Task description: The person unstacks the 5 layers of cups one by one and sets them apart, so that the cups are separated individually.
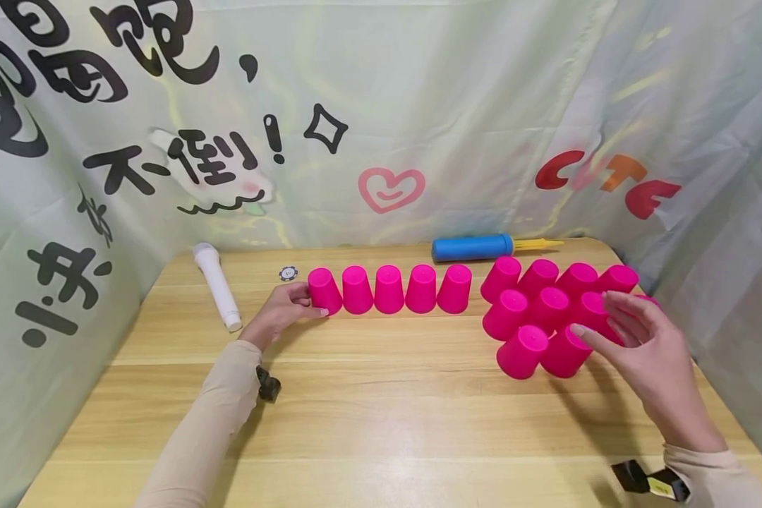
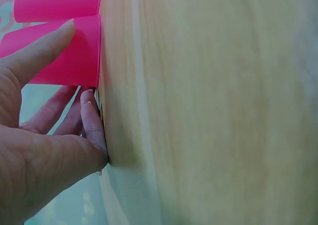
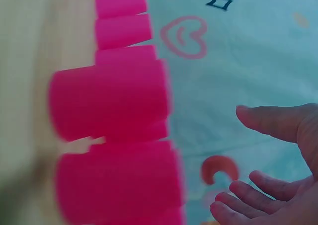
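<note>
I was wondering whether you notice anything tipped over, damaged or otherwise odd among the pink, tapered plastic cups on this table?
Nothing stands out: the row of five pink cups and the cluster of matching pink cups on the right both stand mouth down, with none visibly tipped or damaged.

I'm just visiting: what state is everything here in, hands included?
Row of five pink cups, upside down
Clustered pink cups, upside down
White microphone, lying down
Poker chip, lying flat
Blue hand pump, lying down
Left hand, gripping the row's leftmost cup
Right hand, holding nothing
Cloth backdrop, hanging
</note>
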`<action>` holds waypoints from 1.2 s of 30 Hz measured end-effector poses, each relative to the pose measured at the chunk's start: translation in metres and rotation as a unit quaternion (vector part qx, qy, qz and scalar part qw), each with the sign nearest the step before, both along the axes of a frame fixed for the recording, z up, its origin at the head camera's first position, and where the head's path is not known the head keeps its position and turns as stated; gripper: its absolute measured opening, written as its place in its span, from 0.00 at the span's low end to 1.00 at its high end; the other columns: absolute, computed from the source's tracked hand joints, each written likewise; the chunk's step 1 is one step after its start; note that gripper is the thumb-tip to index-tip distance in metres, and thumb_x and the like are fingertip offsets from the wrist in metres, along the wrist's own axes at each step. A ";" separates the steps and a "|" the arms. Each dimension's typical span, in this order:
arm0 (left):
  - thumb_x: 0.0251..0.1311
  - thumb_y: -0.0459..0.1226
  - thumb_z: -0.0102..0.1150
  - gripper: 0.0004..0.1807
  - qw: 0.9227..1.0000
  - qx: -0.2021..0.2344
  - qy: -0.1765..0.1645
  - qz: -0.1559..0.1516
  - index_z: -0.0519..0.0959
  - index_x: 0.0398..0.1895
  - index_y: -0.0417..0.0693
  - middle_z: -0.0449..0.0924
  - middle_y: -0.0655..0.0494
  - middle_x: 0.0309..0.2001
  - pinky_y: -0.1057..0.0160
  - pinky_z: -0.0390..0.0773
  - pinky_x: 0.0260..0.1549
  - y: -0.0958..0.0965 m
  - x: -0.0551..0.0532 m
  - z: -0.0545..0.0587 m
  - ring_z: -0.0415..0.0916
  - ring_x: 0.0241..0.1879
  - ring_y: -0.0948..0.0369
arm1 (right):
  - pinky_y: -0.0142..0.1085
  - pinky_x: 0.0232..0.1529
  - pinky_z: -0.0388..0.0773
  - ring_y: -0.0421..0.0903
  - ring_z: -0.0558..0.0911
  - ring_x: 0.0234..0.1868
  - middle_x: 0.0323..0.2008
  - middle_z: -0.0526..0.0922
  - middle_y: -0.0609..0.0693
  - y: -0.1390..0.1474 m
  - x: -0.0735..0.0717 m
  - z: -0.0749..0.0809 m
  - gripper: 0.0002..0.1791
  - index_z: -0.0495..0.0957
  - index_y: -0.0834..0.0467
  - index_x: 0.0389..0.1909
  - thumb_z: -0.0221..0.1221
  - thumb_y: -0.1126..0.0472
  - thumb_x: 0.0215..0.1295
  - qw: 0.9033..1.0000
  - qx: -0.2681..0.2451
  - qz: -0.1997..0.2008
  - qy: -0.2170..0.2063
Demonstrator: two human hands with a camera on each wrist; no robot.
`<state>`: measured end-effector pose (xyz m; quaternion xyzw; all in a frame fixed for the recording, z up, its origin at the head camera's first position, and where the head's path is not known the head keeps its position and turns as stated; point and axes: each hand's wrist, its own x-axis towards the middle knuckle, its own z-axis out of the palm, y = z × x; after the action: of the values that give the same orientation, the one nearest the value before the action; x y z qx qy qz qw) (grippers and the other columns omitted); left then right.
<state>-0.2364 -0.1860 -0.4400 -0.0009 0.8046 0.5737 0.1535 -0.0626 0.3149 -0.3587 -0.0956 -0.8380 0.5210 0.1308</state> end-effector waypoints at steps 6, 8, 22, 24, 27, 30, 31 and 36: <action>0.53 0.24 0.72 0.33 1.000 0.001 -0.010 -0.005 0.74 0.65 0.33 0.78 0.37 0.60 0.54 0.69 0.58 0.005 0.011 0.021 0.72 0.50 0.52 | 0.15 0.45 0.72 0.53 0.72 0.66 0.67 0.71 0.55 -0.019 -0.019 0.029 0.42 0.64 0.56 0.74 0.71 0.54 0.62 0.996 0.085 0.030 0.006; 0.53 0.24 0.71 0.33 1.000 0.000 -0.009 -0.008 0.74 0.64 0.32 0.78 0.37 0.59 0.54 0.69 0.57 0.008 0.015 0.030 0.72 0.49 0.52 | 0.14 0.44 0.71 0.59 0.72 0.66 0.67 0.71 0.59 -0.025 -0.027 0.036 0.42 0.64 0.58 0.73 0.72 0.54 0.62 0.993 0.101 0.057 0.008; 0.52 0.27 0.74 0.35 1.000 0.004 -0.002 -0.001 0.74 0.66 0.37 0.78 0.40 0.61 0.52 0.68 0.60 0.002 0.001 0.002 0.71 0.54 0.50 | 0.59 0.58 0.75 0.68 0.70 0.66 0.68 0.70 0.66 -0.077 -0.090 0.053 0.45 0.64 0.66 0.71 0.72 0.49 0.60 0.963 0.185 0.190 -0.055; 0.52 0.27 0.74 0.35 1.000 0.001 -0.001 0.000 0.74 0.66 0.37 0.78 0.41 0.61 0.52 0.68 0.60 0.001 0.001 0.001 0.71 0.54 0.49 | 0.58 0.57 0.76 0.67 0.71 0.66 0.67 0.70 0.66 -0.084 -0.099 0.050 0.44 0.65 0.66 0.71 0.72 0.50 0.60 0.957 0.201 0.198 -0.071; 0.52 0.28 0.74 0.35 1.000 -0.002 -0.002 0.000 0.75 0.66 0.37 0.78 0.41 0.61 0.52 0.68 0.60 0.001 0.001 0.001 0.71 0.53 0.50 | 0.57 0.56 0.77 0.67 0.70 0.66 0.67 0.70 0.67 -0.092 -0.113 0.045 0.43 0.65 0.68 0.70 0.72 0.53 0.60 0.949 0.217 0.210 -0.092; 0.52 0.28 0.75 0.34 1.000 -0.002 -0.001 -0.001 0.75 0.65 0.37 0.79 0.41 0.60 0.53 0.70 0.59 0.000 0.002 0.002 0.72 0.52 0.51 | 0.57 0.57 0.76 0.67 0.70 0.66 0.67 0.70 0.68 -0.099 -0.125 0.040 0.43 0.64 0.69 0.70 0.72 0.56 0.60 0.942 0.228 0.222 -0.109; 0.52 0.28 0.75 0.34 1.000 -0.002 0.001 -0.002 0.75 0.65 0.37 0.79 0.41 0.60 0.54 0.70 0.58 0.000 0.002 0.001 0.72 0.52 0.52 | 0.57 0.58 0.75 0.67 0.70 0.66 0.67 0.69 0.69 -0.101 -0.129 0.038 0.43 0.64 0.70 0.70 0.72 0.56 0.60 0.939 0.231 0.227 -0.113; 0.51 0.29 0.76 0.34 1.000 -0.003 0.004 0.000 0.76 0.64 0.38 0.80 0.43 0.58 0.56 0.72 0.56 0.000 0.001 0.000 0.73 0.50 0.53 | 0.57 0.62 0.72 0.66 0.70 0.67 0.66 0.71 0.69 -0.110 -0.144 0.030 0.43 0.64 0.72 0.70 0.72 0.58 0.60 0.929 0.248 0.239 -0.134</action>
<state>-0.2352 -0.1856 -0.4402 0.0014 0.8068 0.5713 0.1504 -0.2066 0.2048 -0.3284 0.0737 -0.9482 0.2950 -0.0917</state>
